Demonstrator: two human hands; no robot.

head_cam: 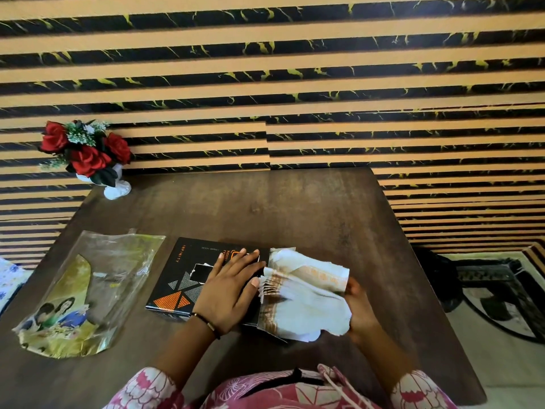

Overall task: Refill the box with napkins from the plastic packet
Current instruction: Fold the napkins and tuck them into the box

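A flat black box [180, 278] with orange and grey triangles lies in the middle of the dark wooden table [295, 208]. My left hand [230, 287] rests flat on top of the box, fingers straight. A stack of white napkins with brown borders [303, 296] sticks out of the box's right end. My right hand [358, 308] grips the stack from the right, mostly hidden behind it. The clear plastic packet [88, 290], with a printed picture of people, lies flat at the left of the table, looking empty.
A white vase of red roses [88, 154] stands at the table's back left corner. A striped black and tan wall rises behind the table. A patterned rug [495, 305] covers the floor at the right. Pink patterned sleeves show at the bottom.
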